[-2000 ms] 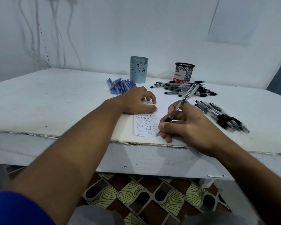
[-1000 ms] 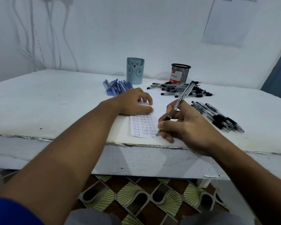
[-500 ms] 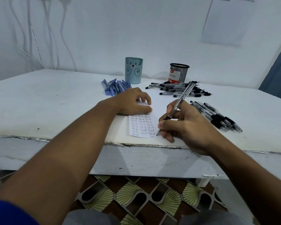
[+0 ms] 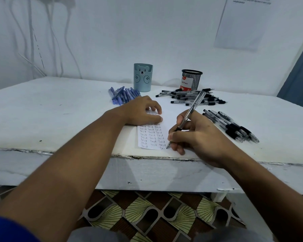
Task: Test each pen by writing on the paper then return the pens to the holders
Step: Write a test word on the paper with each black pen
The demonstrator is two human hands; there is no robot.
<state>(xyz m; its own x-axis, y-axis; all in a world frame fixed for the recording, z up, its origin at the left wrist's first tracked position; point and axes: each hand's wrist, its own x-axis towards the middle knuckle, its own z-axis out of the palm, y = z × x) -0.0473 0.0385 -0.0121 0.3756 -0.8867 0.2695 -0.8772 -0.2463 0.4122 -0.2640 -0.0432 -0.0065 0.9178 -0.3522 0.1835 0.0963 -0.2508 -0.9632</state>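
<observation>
A white paper covered in rows of the word "Test" lies at the table's front edge. My left hand presses flat on its upper part. My right hand grips a clear black-grip pen, its tip touching the paper's lower right corner. A blue bear holder and a black mesh holder stand at the back. Blue pens lie by the bear holder. Black-capped pens lie in front of the mesh holder. More black-grip pens lie to the right.
The white table has a chipped front edge. A wall with hanging cables stands behind, and a paper sheet hangs on it at the right. Patterned floor tiles show below.
The pen tip has crept along the paper's bottom row, adding letters. My left hand stays on the paper. The camera view has shifted slightly.
</observation>
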